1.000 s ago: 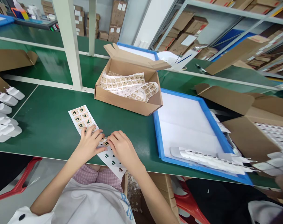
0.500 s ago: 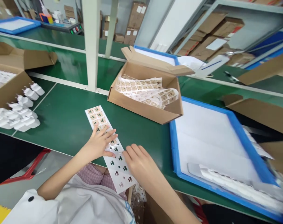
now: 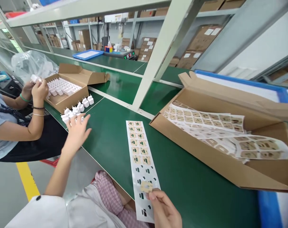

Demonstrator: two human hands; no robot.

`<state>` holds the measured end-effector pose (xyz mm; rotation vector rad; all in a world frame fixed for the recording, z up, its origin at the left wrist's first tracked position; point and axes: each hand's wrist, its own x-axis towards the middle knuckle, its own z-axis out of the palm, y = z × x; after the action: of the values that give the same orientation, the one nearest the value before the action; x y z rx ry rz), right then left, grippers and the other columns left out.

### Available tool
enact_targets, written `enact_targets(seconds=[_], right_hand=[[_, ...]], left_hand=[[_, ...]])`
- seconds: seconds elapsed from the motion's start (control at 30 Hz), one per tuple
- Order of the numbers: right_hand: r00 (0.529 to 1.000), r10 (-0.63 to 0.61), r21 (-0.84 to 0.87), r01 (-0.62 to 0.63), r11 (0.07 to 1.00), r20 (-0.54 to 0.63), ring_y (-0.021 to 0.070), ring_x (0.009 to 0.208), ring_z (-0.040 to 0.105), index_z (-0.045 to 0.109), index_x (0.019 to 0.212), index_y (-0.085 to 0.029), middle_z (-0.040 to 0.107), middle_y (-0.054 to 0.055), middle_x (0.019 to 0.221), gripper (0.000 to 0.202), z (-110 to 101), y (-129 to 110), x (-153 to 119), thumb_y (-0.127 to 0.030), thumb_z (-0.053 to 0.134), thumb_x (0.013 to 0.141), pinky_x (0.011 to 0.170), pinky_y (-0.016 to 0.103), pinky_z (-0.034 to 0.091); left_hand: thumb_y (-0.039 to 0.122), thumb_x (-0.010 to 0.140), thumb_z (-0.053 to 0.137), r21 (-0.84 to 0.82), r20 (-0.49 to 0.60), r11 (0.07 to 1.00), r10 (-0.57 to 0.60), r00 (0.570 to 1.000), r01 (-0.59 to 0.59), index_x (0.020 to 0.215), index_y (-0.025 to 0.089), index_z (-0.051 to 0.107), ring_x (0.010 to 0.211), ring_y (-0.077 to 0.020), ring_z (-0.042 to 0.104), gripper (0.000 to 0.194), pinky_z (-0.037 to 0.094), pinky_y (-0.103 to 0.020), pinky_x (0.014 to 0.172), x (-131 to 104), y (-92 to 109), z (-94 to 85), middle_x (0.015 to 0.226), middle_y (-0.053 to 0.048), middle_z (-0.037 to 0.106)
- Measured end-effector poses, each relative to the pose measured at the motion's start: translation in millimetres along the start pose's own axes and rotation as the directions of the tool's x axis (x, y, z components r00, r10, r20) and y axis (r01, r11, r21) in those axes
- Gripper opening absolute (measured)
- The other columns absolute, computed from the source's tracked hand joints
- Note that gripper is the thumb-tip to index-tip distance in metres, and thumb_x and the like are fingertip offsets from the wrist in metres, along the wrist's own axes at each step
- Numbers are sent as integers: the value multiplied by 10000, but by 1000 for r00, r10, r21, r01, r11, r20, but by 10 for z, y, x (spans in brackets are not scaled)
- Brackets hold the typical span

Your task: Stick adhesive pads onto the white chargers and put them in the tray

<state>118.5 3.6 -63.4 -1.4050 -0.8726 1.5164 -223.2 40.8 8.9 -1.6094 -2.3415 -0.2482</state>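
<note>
My right hand (image 3: 165,207) pinches a small tan die-cut sticker (image 3: 147,186) between thumb and fingers, just above the lower part of a white backing sheet (image 3: 147,172). Two columns of tan stickers still cover the sheet's upper part; below them only bare backing with dark cut-outs shows. Out to the left, my left hand (image 3: 77,134) reaches with spread fingers to a group of white plug adapters (image 3: 80,106), partly covering the nearest ones. Nothing shows in its grip.
A carton (image 3: 196,161) of sticker sheets stands right on the green bench (image 3: 110,136). At left, a co-worker's hands (image 3: 38,90) hold a white piece beside an open carton (image 3: 69,103) of adapters. A metal upright (image 3: 161,57) rises behind the sheet.
My left hand has left the sheet and moved left to the adapters. My right hand now holds a sticker lifted off the sheet. The view has turned left, bringing in the co-worker.
</note>
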Motion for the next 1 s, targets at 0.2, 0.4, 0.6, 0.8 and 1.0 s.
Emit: enact_targets(seconds=[0.2, 0.4, 0.6, 0.8, 1.0], right_hand=[[994, 111, 127, -112, 986, 13, 187, 719, 612, 689, 683, -194, 674, 48, 800, 525, 9, -89, 170, -612, 990, 581, 585, 240, 522], [996, 91, 148, -93, 985, 24, 211, 766, 629, 701, 689, -202, 679, 58, 830, 495, 43, -86, 183, -586, 997, 591, 583, 242, 513], [1000, -3, 153, 0, 988, 21, 221, 762, 611, 681, 644, -197, 642, 57, 786, 493, 34, -189, 222, -597, 968, 642, 616, 281, 511], [961, -275, 305, 271, 913, -30, 186, 703, 602, 656, 648, -204, 601, 21, 700, 439, 369, -562, 76, -544, 911, 758, 666, 303, 517], [889, -424, 504, 450, 738, -172, 118, 560, 472, 516, 667, -226, 459, -67, 590, 424, 586, -926, -114, -440, 807, 890, 574, 239, 467]], left_hand=[[62, 949, 439, 127, 89, 989, 68, 994, -79, 1359, 136, 630, 1312, -456, 540, 458, 402, -630, 1063, 116, -522, 196, 1372, -223, 660], [41, 897, 451, 61, 152, 988, 134, 979, -145, 1317, 62, 629, 1195, -451, 616, 457, 447, -588, 1011, 217, -522, 247, 1238, -264, 676], [103, 891, 561, -142, 230, 965, 250, 940, -222, 1337, 91, 668, 1066, -350, 695, 459, 531, -481, 988, 292, -527, 63, 1112, -171, 689], [490, 883, 810, -909, -8, 406, 216, 976, -98, 1354, 248, 707, 877, -197, 655, 539, 568, -296, 783, -236, 370, 9, 965, -29, 621], [634, 735, 906, -918, 64, -350, 334, 940, 187, 1077, 181, 739, 739, -149, 571, 591, 461, -228, 614, -1114, 1705, 146, 860, -19, 592]])
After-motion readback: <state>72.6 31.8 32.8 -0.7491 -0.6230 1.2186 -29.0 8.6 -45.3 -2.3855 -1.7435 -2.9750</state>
